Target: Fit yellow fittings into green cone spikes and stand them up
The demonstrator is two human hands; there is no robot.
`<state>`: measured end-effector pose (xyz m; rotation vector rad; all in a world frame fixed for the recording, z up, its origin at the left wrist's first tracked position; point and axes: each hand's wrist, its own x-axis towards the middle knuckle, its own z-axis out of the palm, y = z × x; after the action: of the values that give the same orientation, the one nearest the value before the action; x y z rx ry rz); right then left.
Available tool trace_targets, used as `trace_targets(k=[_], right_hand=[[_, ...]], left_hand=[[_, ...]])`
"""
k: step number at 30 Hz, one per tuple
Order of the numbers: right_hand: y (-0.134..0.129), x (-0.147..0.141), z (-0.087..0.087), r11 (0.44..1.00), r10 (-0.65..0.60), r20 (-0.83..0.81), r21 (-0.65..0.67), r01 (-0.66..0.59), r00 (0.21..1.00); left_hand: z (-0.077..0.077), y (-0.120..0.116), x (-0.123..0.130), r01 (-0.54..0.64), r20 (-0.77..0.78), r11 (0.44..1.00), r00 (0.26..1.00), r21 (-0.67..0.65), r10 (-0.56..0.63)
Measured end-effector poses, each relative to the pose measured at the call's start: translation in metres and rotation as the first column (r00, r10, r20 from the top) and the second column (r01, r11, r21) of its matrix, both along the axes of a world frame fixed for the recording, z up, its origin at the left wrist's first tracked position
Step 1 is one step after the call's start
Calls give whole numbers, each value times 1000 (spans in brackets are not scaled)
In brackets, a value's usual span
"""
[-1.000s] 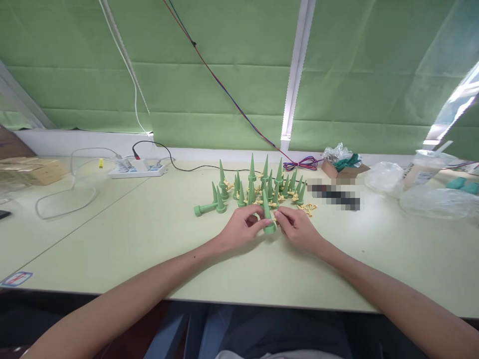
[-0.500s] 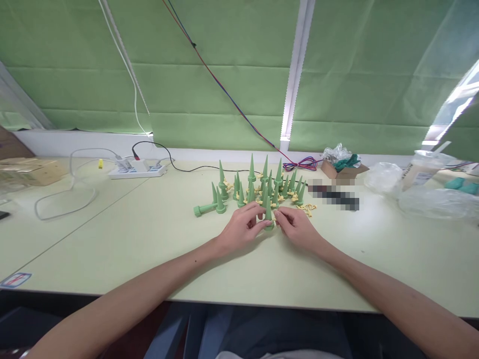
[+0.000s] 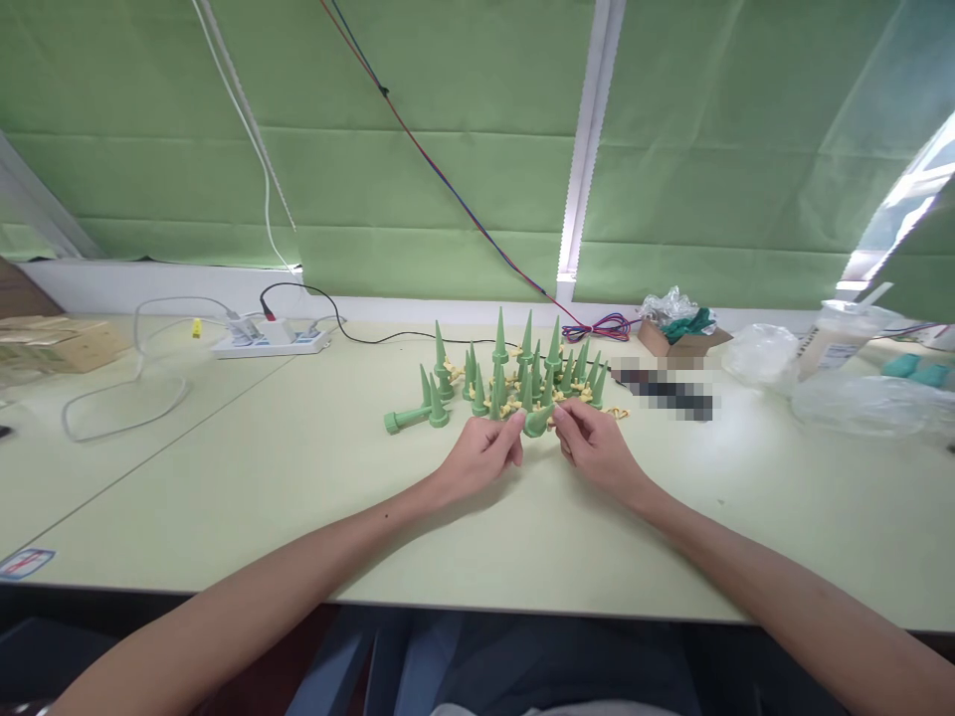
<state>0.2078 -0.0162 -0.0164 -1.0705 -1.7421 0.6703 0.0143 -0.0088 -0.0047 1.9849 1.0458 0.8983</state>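
A green plastic watering spike (image 3: 535, 424) is held tilted between my hands, its wide end toward the left and its point toward the right. My left hand (image 3: 481, 452) is closed, thumb and fingers at the wide end. With pinched fingers, my right hand (image 3: 593, 445) grips the pointed side, partly covering it. Just beyond stand several more green spikes (image 3: 500, 338), many with small yellow valves (image 3: 453, 370) attached. One green spike (image 3: 407, 419) lies on its side at the left of the group. Loose yellow pieces (image 3: 618, 413) lie behind my right hand, partly hidden.
On the pale table (image 3: 284, 497), a white power strip (image 3: 270, 343) with cables sits at the back left. A small cardboard box (image 3: 675, 346), a plastic bag (image 3: 858, 406) and a lidded cup (image 3: 834, 343) are on the right. Coiled wire (image 3: 601, 326) rests near the wall.
The spike between my hands has gone from upright to tilted, its point swinging right. My left fingers have curled in, and my right hand has shifted onto the pointed side.
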Motion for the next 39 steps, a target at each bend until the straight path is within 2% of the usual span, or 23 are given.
trace_targets(k=[3, 8, 22, 34, 39], right_hand=[[-1, 0, 1, 999, 14, 41, 33, -15, 999], [-2, 1, 2, 997, 34, 107, 58, -40, 994], [-2, 1, -1, 995, 96, 95, 8, -98, 991], [-4, -1, 1, 993, 120, 44, -20, -119, 992], [-5, -1, 1, 988, 140, -20, -63, -141, 990]], left_hand=[[1, -1, 1, 54, 48, 984, 998, -173, -46], [0, -1, 1, 83, 86, 963, 994, -255, -63], [0, 0, -3, 70, 5, 986, 998, -154, -70], [2, -3, 1, 12, -50, 996, 999, 84, -8], [-3, -2, 0, 42, -57, 983, 998, 177, -32]])
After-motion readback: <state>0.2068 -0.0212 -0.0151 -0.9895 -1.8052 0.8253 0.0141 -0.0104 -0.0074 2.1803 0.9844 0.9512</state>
